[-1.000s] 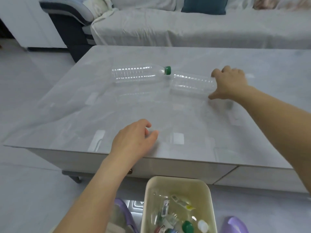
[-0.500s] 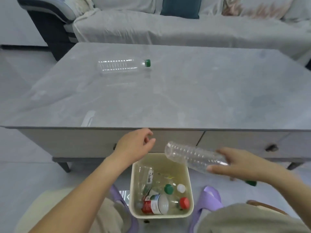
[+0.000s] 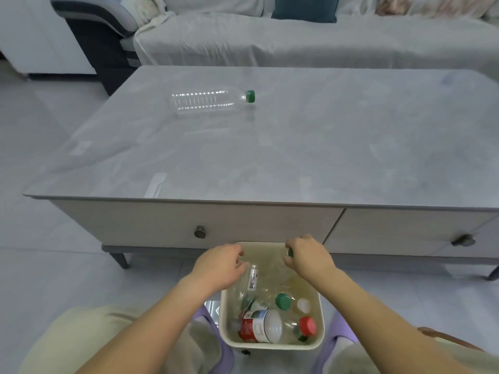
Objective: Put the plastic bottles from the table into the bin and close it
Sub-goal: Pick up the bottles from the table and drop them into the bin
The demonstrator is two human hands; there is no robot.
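A clear plastic bottle with a green cap (image 3: 208, 99) lies on its side on the grey table (image 3: 351, 144), far left of centre. A cream bin (image 3: 270, 346) stands open on the floor in front of the table, between my feet, with several bottles inside. My right hand (image 3: 309, 256) is over the bin's far rim, closed around the green-capped neck of a second clear bottle (image 3: 290, 252), whose body points down into the bin. My left hand (image 3: 220, 267) hovers over the bin's far left corner with fingers loosely curled and nothing in them. No lid is in sight.
The table front has two drawers with round knobs (image 3: 200, 232) just behind the bin. A covered sofa (image 3: 297, 41) runs along the far side of the table. Purple slippers (image 3: 340, 336) and my knees flank the bin.
My right hand lifted the second bottle off the table, carried it down, and now tips it base first into the bin. My left hand came down off the table edge to the bin's rim.
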